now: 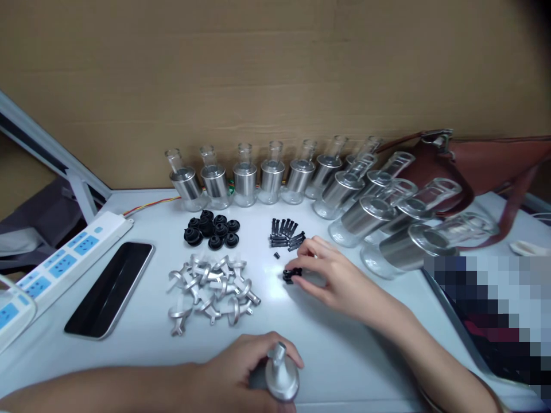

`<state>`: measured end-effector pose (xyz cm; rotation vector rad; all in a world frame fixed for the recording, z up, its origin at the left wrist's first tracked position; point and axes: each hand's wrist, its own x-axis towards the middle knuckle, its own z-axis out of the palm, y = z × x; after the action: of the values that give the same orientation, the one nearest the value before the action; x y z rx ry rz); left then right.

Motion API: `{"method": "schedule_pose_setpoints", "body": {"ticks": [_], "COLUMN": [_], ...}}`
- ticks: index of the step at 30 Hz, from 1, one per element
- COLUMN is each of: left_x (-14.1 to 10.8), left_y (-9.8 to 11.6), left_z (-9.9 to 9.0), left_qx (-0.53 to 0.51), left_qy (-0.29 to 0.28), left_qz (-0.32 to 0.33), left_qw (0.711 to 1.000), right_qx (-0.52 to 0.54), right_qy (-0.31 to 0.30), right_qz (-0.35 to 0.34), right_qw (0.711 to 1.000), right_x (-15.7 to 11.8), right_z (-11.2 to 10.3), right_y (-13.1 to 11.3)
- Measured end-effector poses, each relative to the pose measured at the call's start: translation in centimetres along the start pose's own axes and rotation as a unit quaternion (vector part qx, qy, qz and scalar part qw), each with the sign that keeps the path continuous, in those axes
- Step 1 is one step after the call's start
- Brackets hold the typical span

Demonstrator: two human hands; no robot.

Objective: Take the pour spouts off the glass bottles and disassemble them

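Observation:
My left hand (253,373) is wrapped round an object at the table's front edge, topped by a silver metal cap (282,376) with a short spout. My right hand (322,272) pinches at a small cluster of black parts (293,275) on the table. Just beyond it lie several slim black pieces (284,232) and one tiny black piece (276,255). Left of these is a pile of silver spouted parts (215,287), with a heap of round black stoppers (210,229) behind it.
Glass bottles with metal bands (244,178) stand along the back and right. A black phone (112,289) and a power strip (64,267) lie at left. A brown bag (495,172) is at the back right, with a pixelated area in front of it.

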<state>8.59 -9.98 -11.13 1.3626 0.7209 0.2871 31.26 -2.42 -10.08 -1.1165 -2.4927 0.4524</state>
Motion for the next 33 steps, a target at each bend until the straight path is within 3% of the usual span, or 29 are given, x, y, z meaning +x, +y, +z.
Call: {"method": "schedule_pose_setpoints", "body": {"ticks": [3, 9, 15, 33], "left_x": [0.0, 0.0, 0.2, 0.0], "left_y": [-0.1, 0.0, 0.0, -0.1], "left_z": [0.0, -0.3, -0.3, -0.2], "left_qx": [0.005, -0.001, 0.01, 0.023], "left_qy": [0.004, -0.017, -0.012, -0.014], "left_qz": [-0.001, -0.019, -0.014, -0.023], "left_qw": [1.0, 1.0, 1.0, 0.999], "right_qx": [-0.051, -0.05, -0.056, -0.038], "right_qy": [0.027, 0.005, -0.015, -0.012], "right_qz": [0.011, 0.06, 0.017, 0.022], "right_qw": [0.998, 0.997, 0.998, 0.999], "right_x": [0.2, 0.0, 0.3, 0.4], "right_z": [0.2, -0.2, 0.5, 0.5], "right_y": [0.6, 2.1, 2.1, 2.4]}}
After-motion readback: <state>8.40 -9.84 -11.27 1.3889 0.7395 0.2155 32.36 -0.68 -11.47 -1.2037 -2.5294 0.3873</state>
